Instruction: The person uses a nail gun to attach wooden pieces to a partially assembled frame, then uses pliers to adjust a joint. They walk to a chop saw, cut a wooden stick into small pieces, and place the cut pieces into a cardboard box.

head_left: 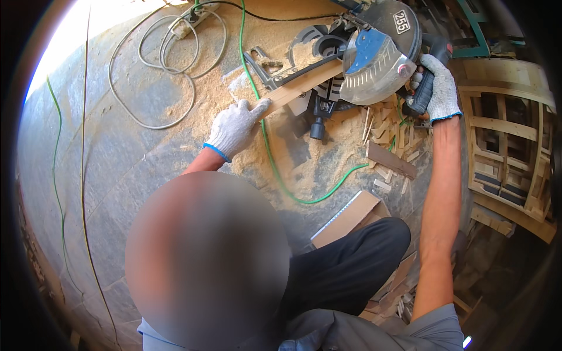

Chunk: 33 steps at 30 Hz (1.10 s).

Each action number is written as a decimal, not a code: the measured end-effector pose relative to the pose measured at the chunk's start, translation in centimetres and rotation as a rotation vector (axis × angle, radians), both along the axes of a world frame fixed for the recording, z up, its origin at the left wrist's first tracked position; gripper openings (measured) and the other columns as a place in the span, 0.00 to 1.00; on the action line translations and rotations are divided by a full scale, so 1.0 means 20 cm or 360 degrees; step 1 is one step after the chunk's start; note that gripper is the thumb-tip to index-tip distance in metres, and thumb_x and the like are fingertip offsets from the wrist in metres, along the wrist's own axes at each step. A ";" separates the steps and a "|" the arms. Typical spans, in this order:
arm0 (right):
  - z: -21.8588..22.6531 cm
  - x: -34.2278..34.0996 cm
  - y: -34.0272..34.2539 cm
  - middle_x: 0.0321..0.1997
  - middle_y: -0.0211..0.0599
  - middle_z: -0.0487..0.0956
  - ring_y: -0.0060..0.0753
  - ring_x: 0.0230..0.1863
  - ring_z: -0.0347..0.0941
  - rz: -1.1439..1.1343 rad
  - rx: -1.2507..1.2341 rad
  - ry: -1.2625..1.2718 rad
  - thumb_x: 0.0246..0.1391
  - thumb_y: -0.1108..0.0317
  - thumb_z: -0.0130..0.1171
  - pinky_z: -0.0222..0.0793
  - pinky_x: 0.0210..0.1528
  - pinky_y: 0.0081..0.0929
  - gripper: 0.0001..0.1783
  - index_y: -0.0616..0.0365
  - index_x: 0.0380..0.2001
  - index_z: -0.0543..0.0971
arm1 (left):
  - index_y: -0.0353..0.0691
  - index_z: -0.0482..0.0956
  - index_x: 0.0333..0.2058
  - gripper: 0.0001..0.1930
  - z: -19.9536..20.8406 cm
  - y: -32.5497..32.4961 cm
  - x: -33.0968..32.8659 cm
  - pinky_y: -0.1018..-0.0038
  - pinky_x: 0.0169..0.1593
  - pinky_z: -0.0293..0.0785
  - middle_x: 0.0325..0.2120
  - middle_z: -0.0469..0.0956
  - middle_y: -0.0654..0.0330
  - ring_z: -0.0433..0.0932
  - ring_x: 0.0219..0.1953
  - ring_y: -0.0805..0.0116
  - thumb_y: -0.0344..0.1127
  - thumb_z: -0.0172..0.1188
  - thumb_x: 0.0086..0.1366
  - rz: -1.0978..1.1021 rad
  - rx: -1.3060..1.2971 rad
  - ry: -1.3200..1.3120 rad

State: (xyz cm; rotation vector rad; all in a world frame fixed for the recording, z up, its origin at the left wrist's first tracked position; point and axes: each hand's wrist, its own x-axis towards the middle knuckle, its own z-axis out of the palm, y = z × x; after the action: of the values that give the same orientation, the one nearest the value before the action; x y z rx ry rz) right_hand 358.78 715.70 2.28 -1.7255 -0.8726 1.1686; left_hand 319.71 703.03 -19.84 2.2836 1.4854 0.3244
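Observation:
My left hand (233, 128), in a white knitted glove with a blue cuff edge, grips the near-left end of a flat wooden strip (304, 81). This strip lies along the fence of a miter saw (293, 71), and its far end passes under the clear and blue blade guard (374, 70). My right hand (442, 88), gloved the same way, is wrapped round the saw's dark handle (422, 92) at the right. The guard hides the blade's edge, so whether it touches the wood cannot be seen.
Sawdust (199, 99) and small wood offcuts (383, 126) litter the floor. A green cord (272, 158) runs past my left hand; a grey cable (137, 120) lies coiled farther left. Beside my knee is a cardboard box (351, 216). Wooden frames (503, 126) stand at the right. A blurred disc hides the lower middle.

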 end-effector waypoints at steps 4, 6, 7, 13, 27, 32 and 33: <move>0.00 -0.01 -0.01 0.21 0.30 0.75 0.29 0.19 0.72 -0.0008 0.0005 0.0026 0.62 0.59 0.65 0.72 0.23 0.30 0.11 0.53 0.32 0.77 | 0.58 0.71 0.67 0.30 -0.01 0.01 0.03 0.52 0.36 0.80 0.38 0.77 0.48 0.83 0.36 0.45 0.36 0.63 0.66 0.0014 0.0030 -0.0014; 0.00 -0.01 -0.01 0.21 0.30 0.75 0.29 0.19 0.72 -0.0008 0.0003 0.0025 0.62 0.60 0.65 0.73 0.24 0.30 0.11 0.53 0.32 0.77 | 0.58 0.71 0.68 0.30 -0.01 0.01 0.03 0.52 0.36 0.80 0.38 0.77 0.48 0.83 0.36 0.44 0.36 0.62 0.66 0.0013 0.0033 -0.0029; 0.00 -0.01 -0.01 0.21 0.30 0.75 0.29 0.19 0.72 -0.0004 -0.0009 0.0016 0.62 0.60 0.65 0.73 0.24 0.30 0.11 0.53 0.32 0.77 | 0.58 0.71 0.68 0.30 -0.01 0.02 0.03 0.51 0.37 0.80 0.38 0.77 0.48 0.83 0.36 0.44 0.36 0.62 0.66 0.0014 0.0037 -0.0031; -0.01 -0.01 -0.02 0.21 0.30 0.76 0.28 0.19 0.72 -0.0018 -0.0004 0.0030 0.61 0.60 0.66 0.73 0.24 0.29 0.11 0.54 0.32 0.77 | 0.58 0.71 0.68 0.31 0.00 0.00 0.05 0.51 0.37 0.80 0.38 0.77 0.47 0.83 0.36 0.43 0.36 0.62 0.66 0.0044 0.0029 0.0016; -0.06 -0.03 -0.08 0.21 0.29 0.76 0.27 0.18 0.72 -0.0015 0.0027 0.0029 0.62 0.59 0.66 0.71 0.23 0.26 0.13 0.52 0.29 0.76 | 0.63 0.71 0.69 0.31 -0.02 0.01 0.04 0.50 0.36 0.80 0.36 0.79 0.45 0.84 0.35 0.42 0.38 0.61 0.67 0.0079 0.0004 0.0041; -0.08 -0.04 -0.10 0.21 0.30 0.76 0.28 0.18 0.72 -0.0014 0.0057 -0.0003 0.62 0.58 0.67 0.72 0.24 0.27 0.13 0.52 0.30 0.77 | 0.64 0.71 0.69 0.31 -0.02 0.01 0.04 0.49 0.35 0.80 0.36 0.79 0.45 0.83 0.34 0.42 0.38 0.61 0.67 0.0086 0.0022 0.0028; -0.09 -0.03 -0.11 0.21 0.30 0.76 0.28 0.18 0.72 -0.0022 0.0041 0.0002 0.61 0.59 0.67 0.72 0.24 0.28 0.12 0.53 0.30 0.77 | 0.64 0.71 0.69 0.31 -0.02 0.01 0.04 0.49 0.35 0.80 0.36 0.79 0.45 0.83 0.35 0.42 0.38 0.61 0.67 0.0083 0.0010 0.0027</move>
State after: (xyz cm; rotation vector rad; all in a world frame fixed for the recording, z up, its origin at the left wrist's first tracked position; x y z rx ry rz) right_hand 358.11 713.60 0.54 -1.7071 -0.8704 1.1442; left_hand 320.50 703.22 -20.27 2.2608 1.5562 0.3260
